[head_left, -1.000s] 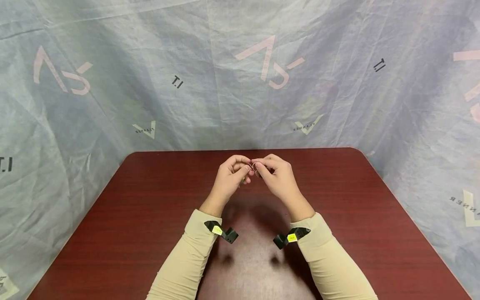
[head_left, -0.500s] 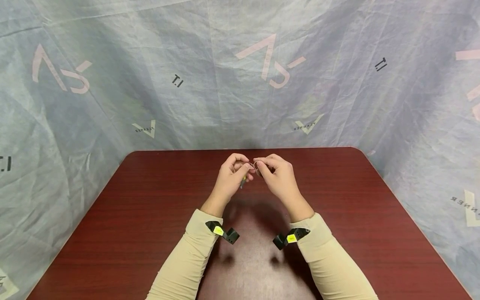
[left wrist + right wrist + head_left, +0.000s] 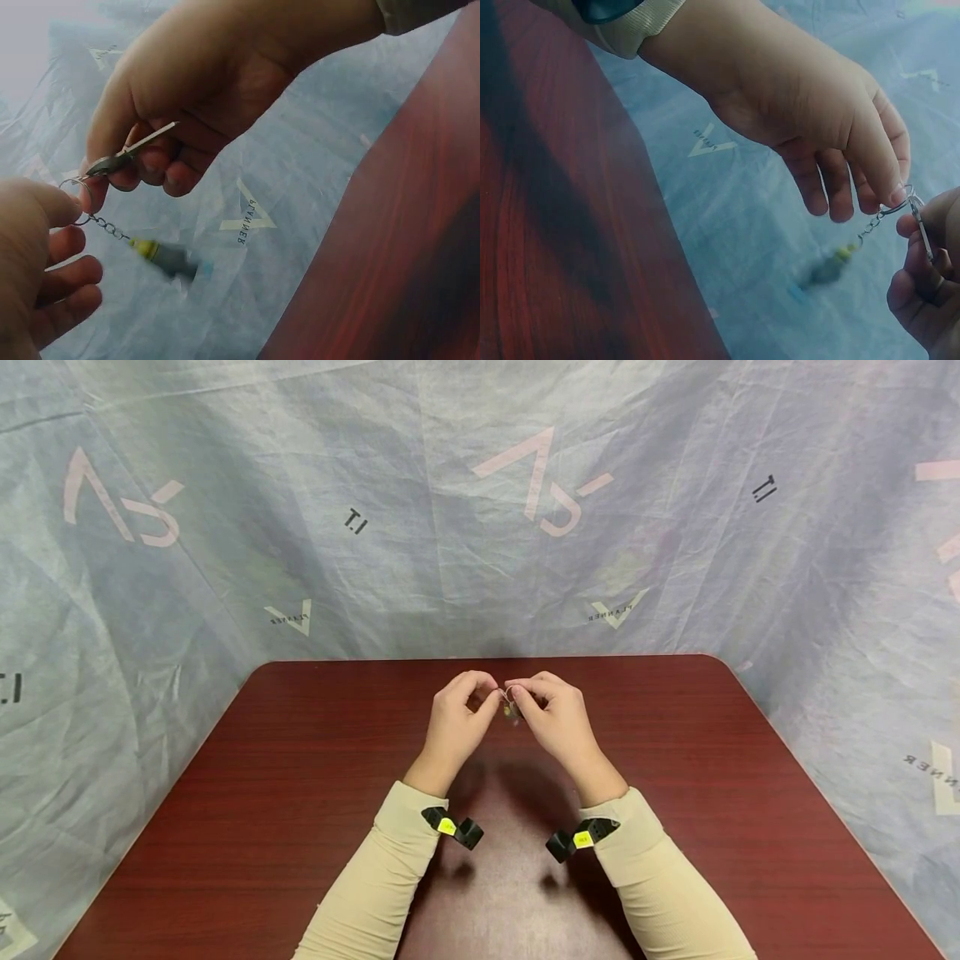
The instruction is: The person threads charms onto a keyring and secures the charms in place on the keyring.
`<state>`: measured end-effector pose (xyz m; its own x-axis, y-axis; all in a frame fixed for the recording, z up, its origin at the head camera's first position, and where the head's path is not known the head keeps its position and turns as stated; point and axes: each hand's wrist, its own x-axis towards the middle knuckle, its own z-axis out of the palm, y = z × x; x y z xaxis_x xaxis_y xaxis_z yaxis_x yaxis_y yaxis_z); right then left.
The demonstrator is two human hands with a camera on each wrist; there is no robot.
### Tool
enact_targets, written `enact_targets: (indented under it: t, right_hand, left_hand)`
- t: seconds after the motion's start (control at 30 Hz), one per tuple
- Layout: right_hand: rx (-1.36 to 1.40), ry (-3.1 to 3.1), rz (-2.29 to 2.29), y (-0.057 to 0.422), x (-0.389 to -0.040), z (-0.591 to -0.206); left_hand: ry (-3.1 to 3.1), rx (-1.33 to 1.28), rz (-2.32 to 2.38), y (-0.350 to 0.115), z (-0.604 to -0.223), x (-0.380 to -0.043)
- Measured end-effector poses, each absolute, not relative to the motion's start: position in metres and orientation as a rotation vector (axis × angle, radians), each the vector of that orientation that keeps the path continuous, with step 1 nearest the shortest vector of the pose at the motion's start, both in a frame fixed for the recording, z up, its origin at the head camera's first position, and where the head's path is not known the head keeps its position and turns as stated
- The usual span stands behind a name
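Note:
My left hand [image 3: 453,718] pinches a thin metal split ring [image 3: 75,201] between thumb and fingertips. From the ring a short chain [image 3: 871,223] hangs down to a small figure-like keychain charm [image 3: 169,259], grey with a yellow top and a light-blue tip, blurred. My right hand [image 3: 557,714] meets the left one fingertip to fingertip, above the table. It pinches a small metal key [image 3: 131,154] seen nearly edge-on, its end right at the ring. In the head view the charm shows as a small yellowish spot between the hands, and fingers partly hide the ring.
A dark red wood-grain table [image 3: 300,827] lies below both hands. Grey-blue printed cloth [image 3: 420,527] hangs behind it and along both sides. Black wrist camera mounts [image 3: 469,833] with yellow labels are strapped over the beige sleeves [image 3: 675,877].
The left hand has turned, hiding its lower fingers in the head view. The charm has swung from beneath the left palm to the gap between the hands. The right hand has barely moved.

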<state>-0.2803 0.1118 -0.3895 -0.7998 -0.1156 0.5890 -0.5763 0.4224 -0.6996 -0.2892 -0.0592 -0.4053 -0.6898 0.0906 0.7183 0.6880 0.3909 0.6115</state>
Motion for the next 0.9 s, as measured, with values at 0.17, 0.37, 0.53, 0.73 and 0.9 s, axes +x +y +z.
enact_targets:
  t: [0.17,0.37,0.53,0.73,0.9]
  right_hand:
    - [0.609,-2.223,1.357,0.1116,-0.2802,-0.3892]
    - [0.612,-2.23,1.338,0.1114,-0.2797,-0.3886]
    - [0.629,-2.247,1.351,0.1115,-0.2783,-0.3892]
    - [0.633,-2.257,1.334,0.1119,-0.2779,-0.3894]
    - [0.63,-2.259,1.333,0.1126,-0.278,-0.3885]
  left_hand:
    - [-2.026,-0.654,-1.353,-0.0596,-0.4045,-0.2877]
    - [-2.044,-0.567,-1.564,-0.0599,-0.4063,-0.2894]
    - [-2.082,-0.523,-1.712,-0.0606,-0.4075,-0.2896]
    - [-2.081,-0.438,-1.952,-0.0611,-0.4042,-0.2903]
    - [-2.148,-0.474,-1.87,-0.0615,-0.403,-0.2898]
